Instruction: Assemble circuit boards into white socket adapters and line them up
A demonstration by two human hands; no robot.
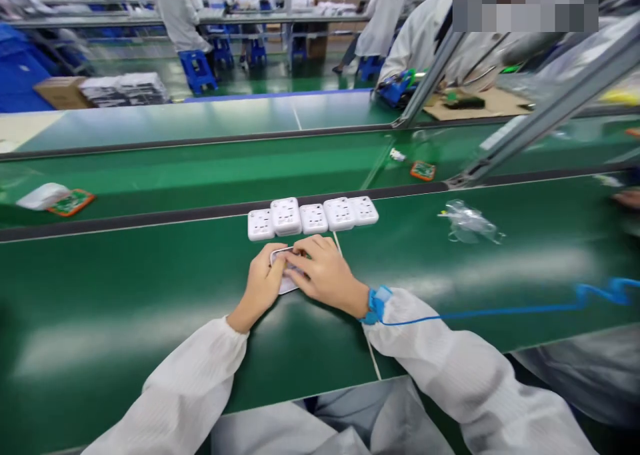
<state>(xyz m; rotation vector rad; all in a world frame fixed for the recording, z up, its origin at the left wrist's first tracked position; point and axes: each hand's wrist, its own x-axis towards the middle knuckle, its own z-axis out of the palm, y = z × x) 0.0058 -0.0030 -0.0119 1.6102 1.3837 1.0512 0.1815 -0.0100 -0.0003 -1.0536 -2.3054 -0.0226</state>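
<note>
Both hands meet over a white plastic casing (287, 284) on the green bench. My left hand (264, 278) grips its left side, thumb lying across the near part. My right hand (324, 274) comes over the right side, fingers bent and pressed onto the casing; its fingertips partly cover what is inside. Just beyond the hands, a row of several white square casings (314, 219) with small dark slots lies along the bench's far edge. A blue wrist strap (376, 304) with a coiled cord circles my right wrist.
Clear plastic bags (470, 222) lie on the bench at right. Beyond the dark rail, the green conveyor belt (225, 168) carries orange-edged circuit boards (423, 170). A slanted metal post (545, 122) rises at right. Co-workers in white coats sit beyond; one person's hand shows at the right edge.
</note>
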